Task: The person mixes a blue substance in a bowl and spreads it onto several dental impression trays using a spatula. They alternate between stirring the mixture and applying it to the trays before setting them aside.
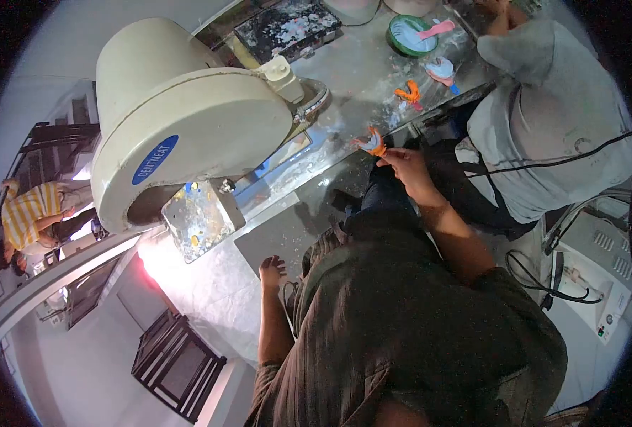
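Note:
In my right hand (pixel 408 171), a small curved dental impression (pixel 373 144), orange with pale grey-white material in it, is pinched between the fingers just off the bench edge. My left hand (pixel 273 269) hangs lower on the left with its fingers loosely apart and holds nothing. On the bench (pixel 344 92) beyond my right hand lies another orange impression (pixel 409 92). Close to it rests a dental impression filled with white material (pixel 441 69), with pink and blue parts below. Farther back stands a green bowl (pixel 394 44) of whitish mix, a pink spatula (pixel 437 30) lying across it.
A large cream machine marked DENTNEAT (pixel 188 135) fills the left of the bench, with a stained table (pixel 202 220) at its opening. A co-worker in a grey shirt (pixel 565 121) sits close on the right. A boxy device (pixel 593 263) with cables stands behind. Someone in yellow stripes (pixel 31 217) is far left.

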`<control>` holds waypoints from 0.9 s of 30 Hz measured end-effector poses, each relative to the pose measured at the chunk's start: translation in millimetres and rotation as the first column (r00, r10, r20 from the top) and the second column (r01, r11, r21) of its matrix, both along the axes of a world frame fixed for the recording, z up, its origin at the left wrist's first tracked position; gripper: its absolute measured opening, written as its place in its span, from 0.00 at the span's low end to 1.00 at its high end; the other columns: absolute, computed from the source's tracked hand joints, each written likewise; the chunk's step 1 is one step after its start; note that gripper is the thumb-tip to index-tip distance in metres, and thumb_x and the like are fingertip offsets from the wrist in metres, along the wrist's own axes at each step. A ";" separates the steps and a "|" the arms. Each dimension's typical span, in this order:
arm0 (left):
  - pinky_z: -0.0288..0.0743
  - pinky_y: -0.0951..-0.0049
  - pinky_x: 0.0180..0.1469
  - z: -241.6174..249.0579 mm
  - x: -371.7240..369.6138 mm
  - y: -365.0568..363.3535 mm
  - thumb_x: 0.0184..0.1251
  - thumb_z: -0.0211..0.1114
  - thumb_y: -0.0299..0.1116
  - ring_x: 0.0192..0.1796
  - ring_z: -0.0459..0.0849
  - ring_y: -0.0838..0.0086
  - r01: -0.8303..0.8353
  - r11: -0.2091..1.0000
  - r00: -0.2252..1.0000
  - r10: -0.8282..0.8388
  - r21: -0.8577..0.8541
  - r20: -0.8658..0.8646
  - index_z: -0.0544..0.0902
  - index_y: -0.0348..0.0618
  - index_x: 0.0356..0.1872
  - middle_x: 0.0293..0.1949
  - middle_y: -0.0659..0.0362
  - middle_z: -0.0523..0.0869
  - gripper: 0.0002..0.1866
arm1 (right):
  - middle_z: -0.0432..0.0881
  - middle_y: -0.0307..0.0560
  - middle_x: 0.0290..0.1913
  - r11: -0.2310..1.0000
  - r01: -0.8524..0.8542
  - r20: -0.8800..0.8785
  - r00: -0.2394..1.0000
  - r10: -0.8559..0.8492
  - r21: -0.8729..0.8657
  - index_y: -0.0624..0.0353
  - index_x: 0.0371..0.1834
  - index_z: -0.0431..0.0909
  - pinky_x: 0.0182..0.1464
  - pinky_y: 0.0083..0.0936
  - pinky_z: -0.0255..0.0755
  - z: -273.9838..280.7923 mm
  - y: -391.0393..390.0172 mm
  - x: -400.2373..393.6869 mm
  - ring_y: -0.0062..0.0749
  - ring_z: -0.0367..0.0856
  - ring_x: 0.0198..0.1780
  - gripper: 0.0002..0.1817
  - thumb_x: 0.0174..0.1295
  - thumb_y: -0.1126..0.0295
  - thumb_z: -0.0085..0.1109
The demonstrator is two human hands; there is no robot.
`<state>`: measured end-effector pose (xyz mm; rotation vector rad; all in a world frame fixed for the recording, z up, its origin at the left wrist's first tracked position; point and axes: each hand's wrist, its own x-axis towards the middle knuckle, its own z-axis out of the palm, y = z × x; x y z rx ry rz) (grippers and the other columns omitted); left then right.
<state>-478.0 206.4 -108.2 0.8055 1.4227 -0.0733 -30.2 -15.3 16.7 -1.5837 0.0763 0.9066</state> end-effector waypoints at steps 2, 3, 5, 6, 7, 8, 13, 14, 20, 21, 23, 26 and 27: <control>0.77 0.69 0.26 -1.9 14.6 5.6 0.68 0.61 0.34 0.28 0.85 0.67 -0.029 0.999 0.998 0.031 -0.039 0.061 0.79 0.37 0.43 0.33 0.53 0.86 0.11 | 0.86 0.38 0.31 0.997 -0.010 -0.024 1.000 0.012 0.077 0.61 0.38 0.85 0.21 0.16 0.54 0.9 2.6 2.2 0.10 0.63 0.20 0.13 0.63 0.60 0.64; 0.78 0.70 0.30 14.5 38.9 4.5 0.67 0.61 0.32 0.31 0.86 0.67 0.151 0.959 0.984 -0.168 0.240 0.052 0.79 0.36 0.43 0.34 0.54 0.86 0.10 | 0.86 0.39 0.31 0.989 -0.013 -0.056 0.998 0.021 0.151 0.61 0.38 0.84 0.22 0.16 0.54 4.8 5.0 0.7 0.11 0.62 0.20 0.14 0.63 0.59 0.64; 0.79 0.74 0.38 75.1 102.5 -1.1 0.67 0.61 0.29 0.37 0.86 0.70 0.391 0.686 0.896 -0.435 0.614 -0.085 0.80 0.36 0.44 0.34 0.55 0.86 0.09 | 0.85 0.39 0.33 0.978 -0.010 -0.088 0.996 0.029 0.206 0.62 0.40 0.83 0.23 0.16 0.56 14.9 16.3 1.6 0.12 0.62 0.21 0.15 0.63 0.60 0.65; 0.78 0.76 0.41 110.2 136.2 -4.3 0.66 0.61 0.27 0.39 0.86 0.72 0.459 0.534 0.848 -0.502 0.709 -0.171 0.81 0.37 0.44 0.35 0.55 0.86 0.08 | 0.85 0.40 0.34 0.965 -0.001 -0.120 0.992 0.033 0.263 0.63 0.42 0.83 0.24 0.16 0.57 21.7 24.0 2.5 0.12 0.62 0.21 0.16 0.63 0.60 0.65; 0.78 0.75 0.42 120.5 157.9 -2.6 0.65 0.61 0.25 0.40 0.85 0.73 0.488 0.501 0.816 -0.552 0.715 -0.170 0.81 0.38 0.45 0.36 0.56 0.87 0.09 | 0.85 0.40 0.34 0.963 -0.006 -0.116 0.993 0.038 0.268 0.63 0.42 0.83 0.24 0.16 0.57 31.2 31.8 2.5 0.12 0.62 0.21 0.16 0.63 0.60 0.65; 0.78 0.74 0.43 130.0 178.0 -1.4 0.65 0.61 0.24 0.41 0.85 0.74 0.515 0.466 0.781 -0.601 0.720 -0.170 0.81 0.39 0.47 0.38 0.56 0.87 0.10 | 0.84 0.39 0.35 0.946 -0.001 -0.127 0.991 0.044 0.324 0.64 0.44 0.82 0.26 0.15 0.58 42.8 39.1 1.4 0.13 0.65 0.24 0.16 0.63 0.61 0.64; 0.76 0.73 0.46 213.8 286.5 -25.8 0.65 0.61 0.24 0.43 0.83 0.74 0.264 0.570 0.704 -0.666 0.778 0.249 0.79 0.39 0.52 0.42 0.55 0.86 0.14 | 0.83 0.37 0.38 0.834 0.055 -0.182 0.982 0.055 0.549 0.64 0.51 0.80 0.36 0.15 0.64 80.2 60.8 -6.5 0.15 0.72 0.35 0.16 0.64 0.66 0.63; 0.75 0.74 0.47 224.4 301.5 -32.0 0.65 0.61 0.23 0.45 0.82 0.74 0.185 0.618 0.683 -0.639 0.764 0.352 0.79 0.38 0.53 0.43 0.55 0.85 0.15 | 0.83 0.37 0.38 0.832 0.053 -0.177 0.983 0.055 0.553 0.64 0.51 0.80 0.36 0.15 0.64 81.5 62.6 -5.8 0.15 0.72 0.35 0.16 0.64 0.66 0.63; 0.70 0.73 0.56 244.5 351.1 -52.8 0.72 0.58 0.26 0.51 0.78 0.77 0.007 0.676 0.568 -0.609 0.737 0.553 0.74 0.38 0.60 0.50 0.59 0.82 0.17 | 0.84 0.38 0.39 0.821 -0.039 -0.071 0.993 0.096 0.569 0.64 0.47 0.83 0.40 0.16 0.67 100.3 64.7 -0.6 0.17 0.76 0.37 0.12 0.62 0.72 0.61; 0.73 0.76 0.48 243.3 355.8 -52.5 0.69 0.59 0.22 0.47 0.79 0.76 -0.021 0.662 0.573 -0.606 0.749 0.552 0.76 0.36 0.56 0.46 0.58 0.82 0.15 | 0.84 0.39 0.39 0.847 -0.116 0.047 0.993 0.107 0.518 0.65 0.46 0.83 0.43 0.17 0.69 102.8 66.3 -0.2 0.18 0.77 0.38 0.11 0.63 0.72 0.60; 0.73 0.77 0.48 243.8 358.5 -55.8 0.71 0.58 0.24 0.46 0.79 0.77 -0.027 0.737 0.583 -0.537 0.675 0.609 0.76 0.36 0.55 0.45 0.58 0.82 0.14 | 0.85 0.40 0.38 0.869 -0.184 0.166 0.979 0.120 0.459 0.65 0.45 0.84 0.45 0.17 0.70 109.3 65.6 4.1 0.19 0.79 0.39 0.11 0.63 0.71 0.60; 0.73 0.77 0.47 238.3 364.2 -56.3 0.74 0.56 0.29 0.45 0.80 0.77 -0.051 0.837 0.583 -0.419 0.546 0.696 0.76 0.35 0.53 0.43 0.59 0.83 0.12 | 0.86 0.40 0.39 0.849 -0.298 0.260 0.945 0.198 0.437 0.66 0.44 0.84 0.48 0.21 0.73 118.3 61.6 19.6 0.20 0.80 0.41 0.12 0.64 0.69 0.60; 0.73 0.76 0.47 232.7 365.6 -55.4 0.75 0.54 0.32 0.44 0.80 0.77 -0.064 0.866 0.573 -0.376 0.497 0.728 0.77 0.35 0.52 0.43 0.59 0.84 0.12 | 0.86 0.41 0.39 0.828 -0.392 0.266 0.915 0.304 0.401 0.66 0.44 0.84 0.48 0.21 0.74 118.6 56.1 30.9 0.20 0.80 0.41 0.12 0.65 0.68 0.61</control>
